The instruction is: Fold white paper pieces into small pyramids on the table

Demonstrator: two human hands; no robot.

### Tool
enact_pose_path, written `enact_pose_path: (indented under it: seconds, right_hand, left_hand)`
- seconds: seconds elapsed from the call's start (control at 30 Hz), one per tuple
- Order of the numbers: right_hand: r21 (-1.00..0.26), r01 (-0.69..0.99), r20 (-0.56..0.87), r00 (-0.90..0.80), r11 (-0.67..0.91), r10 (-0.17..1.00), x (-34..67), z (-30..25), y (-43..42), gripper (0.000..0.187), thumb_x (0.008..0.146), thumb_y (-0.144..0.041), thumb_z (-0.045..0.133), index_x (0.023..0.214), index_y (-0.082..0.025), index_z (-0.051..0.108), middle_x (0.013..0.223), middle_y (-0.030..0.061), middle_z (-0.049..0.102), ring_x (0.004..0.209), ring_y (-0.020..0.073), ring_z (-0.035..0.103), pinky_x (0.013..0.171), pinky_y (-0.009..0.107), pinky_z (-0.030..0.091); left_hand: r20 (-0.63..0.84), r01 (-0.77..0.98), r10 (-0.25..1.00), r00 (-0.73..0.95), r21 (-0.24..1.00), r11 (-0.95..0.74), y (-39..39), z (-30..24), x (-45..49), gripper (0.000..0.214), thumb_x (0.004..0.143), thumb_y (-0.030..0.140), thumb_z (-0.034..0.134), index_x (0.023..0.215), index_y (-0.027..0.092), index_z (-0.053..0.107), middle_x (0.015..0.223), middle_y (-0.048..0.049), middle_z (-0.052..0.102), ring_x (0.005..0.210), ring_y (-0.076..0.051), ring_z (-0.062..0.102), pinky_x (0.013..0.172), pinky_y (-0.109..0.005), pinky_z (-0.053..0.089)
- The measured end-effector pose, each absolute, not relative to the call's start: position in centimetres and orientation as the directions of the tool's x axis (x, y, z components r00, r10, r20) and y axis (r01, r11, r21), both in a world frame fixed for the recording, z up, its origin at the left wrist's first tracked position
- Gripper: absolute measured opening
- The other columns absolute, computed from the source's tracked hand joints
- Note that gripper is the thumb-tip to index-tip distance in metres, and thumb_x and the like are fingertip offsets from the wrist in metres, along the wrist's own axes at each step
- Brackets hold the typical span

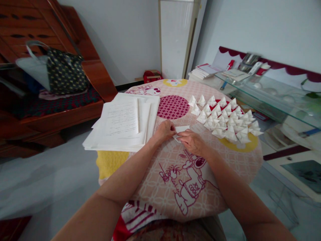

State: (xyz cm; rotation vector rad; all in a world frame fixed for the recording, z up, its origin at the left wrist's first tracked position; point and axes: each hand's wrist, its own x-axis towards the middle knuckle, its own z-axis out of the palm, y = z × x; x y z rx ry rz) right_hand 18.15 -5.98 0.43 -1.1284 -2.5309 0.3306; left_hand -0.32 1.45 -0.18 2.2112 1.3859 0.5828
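My left hand (165, 130) and my right hand (192, 141) meet over a small white piece of paper (182, 129) on the round table's patterned cloth (180, 180). Both hands press and pinch the paper with curled fingers; part of it is hidden under them. A stack of white paper sheets (125, 122) lies just left of my left hand. A heap of several folded white paper triangles (225, 120) sits to the right, beyond my right hand.
A wooden bench (62, 113) with a dotted bag (64, 72) stands at the left. A glass shelf (273, 93) with books and containers runs along the right. A white cabinet (175, 36) stands behind the table. Grey floor surrounds it.
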Motion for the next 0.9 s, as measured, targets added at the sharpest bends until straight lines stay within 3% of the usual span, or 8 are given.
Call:
enact_pose_path:
  seconds: [0.27, 0.43, 0.6, 0.9]
  right_hand:
    - [-0.194, 0.680, 0.193, -0.680, 0.707, 0.707, 17.8, 0.4, -5.5, 0.025, 0.093, -0.003, 0.051, 0.081, -0.017, 0.069, 0.088, 0.0079, 0.065, 0.086, 0.0211, 0.056, 0.088, 0.036, 0.046]
    - [-0.189, 0.673, 0.189, -0.690, 0.715, 0.699, 17.7, 0.4, -5.4, 0.027, 0.093, -0.003, 0.050, 0.080, -0.018, 0.069, 0.089, 0.0078, 0.066, 0.083, 0.0203, 0.056, 0.089, 0.037, 0.046]
    - [-0.215, 0.680, 0.167, -0.682, 0.701, 0.712, 17.7, 0.5, -5.5, 0.028, 0.092, -0.003, 0.051, 0.079, -0.019, 0.069, 0.090, 0.0083, 0.067, 0.085, 0.0213, 0.057, 0.091, 0.039, 0.046]
    - [-0.156, 0.692, 0.137, -0.691, 0.705, 0.709, 17.4, 0.9, -5.5, 0.026, 0.092, -0.004, 0.052, 0.076, -0.017, 0.068, 0.090, 0.0099, 0.068, 0.085, 0.0220, 0.057, 0.087, 0.037, 0.046]
  left_hand:
    - [0.132, 0.701, 0.898, 0.420, 0.581, -0.413, 1.6, -0.7, -0.4, 0.002, 0.072, 0.014, 0.070, 0.072, 0.014, 0.071, 0.075, -0.0035, 0.067, 0.073, -0.016, 0.059, 0.072, -0.028, 0.047]
    - [0.186, 0.634, 0.853, 0.487, 0.596, -0.492, 1.5, -0.7, -1.4, 0.030, 0.069, 0.015, 0.073, 0.099, 0.015, 0.074, 0.093, -0.0041, 0.071, 0.081, -0.016, 0.061, 0.077, -0.029, 0.050]
    - [0.126, 0.622, 0.852, 0.508, 0.631, -0.464, 1.6, -0.3, -2.5, 0.044, 0.066, 0.014, 0.070, 0.109, 0.016, 0.074, 0.103, -0.0061, 0.072, 0.089, -0.019, 0.064, 0.079, -0.030, 0.052]
    - [0.156, 0.557, 0.853, 0.498, 0.696, -0.453, 2.8, -1.4, -3.4, 0.053, 0.060, -0.002, 0.051, 0.102, 0.016, 0.078, 0.095, -0.0032, 0.075, 0.081, -0.014, 0.064, 0.078, -0.027, 0.054]
